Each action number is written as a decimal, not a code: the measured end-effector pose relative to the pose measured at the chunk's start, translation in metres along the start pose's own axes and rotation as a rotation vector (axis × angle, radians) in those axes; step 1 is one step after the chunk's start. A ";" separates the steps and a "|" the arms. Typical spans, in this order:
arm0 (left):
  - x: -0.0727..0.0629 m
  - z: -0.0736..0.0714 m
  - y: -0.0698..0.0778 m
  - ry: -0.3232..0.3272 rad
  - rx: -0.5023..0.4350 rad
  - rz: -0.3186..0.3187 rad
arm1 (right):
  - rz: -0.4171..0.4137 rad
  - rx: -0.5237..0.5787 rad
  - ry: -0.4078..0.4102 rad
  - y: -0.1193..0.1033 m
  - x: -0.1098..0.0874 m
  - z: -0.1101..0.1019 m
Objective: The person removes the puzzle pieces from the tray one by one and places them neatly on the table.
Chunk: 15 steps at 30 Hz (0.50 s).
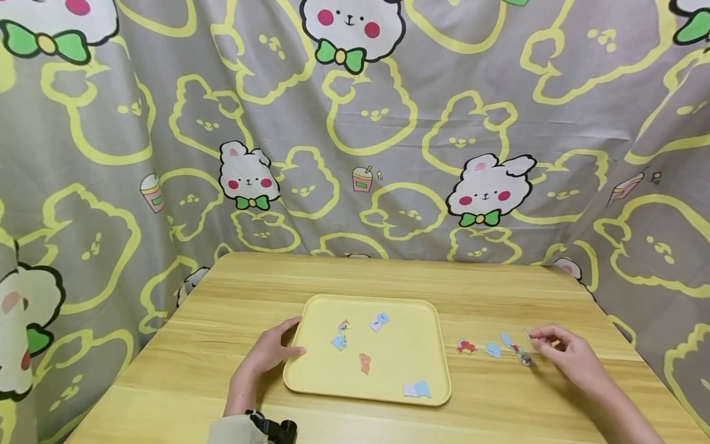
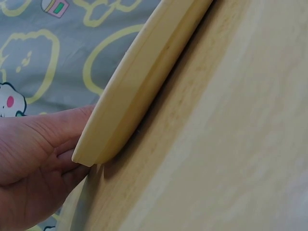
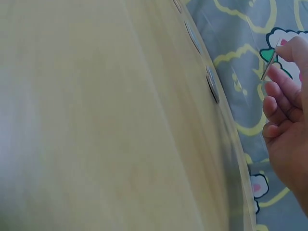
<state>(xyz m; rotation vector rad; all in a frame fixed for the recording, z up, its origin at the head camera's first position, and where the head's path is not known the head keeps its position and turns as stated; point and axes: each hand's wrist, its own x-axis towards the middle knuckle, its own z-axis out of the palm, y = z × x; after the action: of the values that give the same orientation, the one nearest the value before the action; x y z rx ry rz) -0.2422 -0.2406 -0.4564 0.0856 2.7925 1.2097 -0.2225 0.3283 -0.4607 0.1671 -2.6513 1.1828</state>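
My left hand [image 1: 266, 353] holds the left rim of a yellow tray [image 1: 322, 385], its thumb at the edge. In the left wrist view some of its fingers are hidden behind the tray's side [image 2: 130, 91]. Over the table to the right, my right hand [image 1: 563, 351] pinches a thin flat puzzle piece [image 3: 270, 65] between thumb and finger. That piece is seen edge-on, so its picture cannot be made out. Nearest to this hand on the table lie a dark multicoloured piece [image 1: 522, 356] and a blue piece [image 1: 506, 338].
On the tray lie an orange piece [image 1: 364, 363], a pink-and-blue pair [image 1: 417, 389], a lilac-and-blue pair [image 1: 379, 321] and a multicoloured group [image 1: 339, 338]. Right of the tray are a red piece [image 1: 466, 346] and a light blue piece [image 1: 492, 349]. A patterned curtain [image 1: 388, 135] hangs behind the wooden table [image 1: 249, 277].
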 end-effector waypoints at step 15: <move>-0.001 -0.001 0.001 -0.004 0.001 0.029 | 0.040 -0.050 -0.005 0.015 -0.007 -0.018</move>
<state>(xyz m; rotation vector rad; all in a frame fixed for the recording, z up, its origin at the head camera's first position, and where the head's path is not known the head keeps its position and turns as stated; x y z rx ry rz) -0.2415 -0.2412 -0.4548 0.1287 2.7982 1.2135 -0.2156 0.3519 -0.4617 0.1086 -2.6981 1.1279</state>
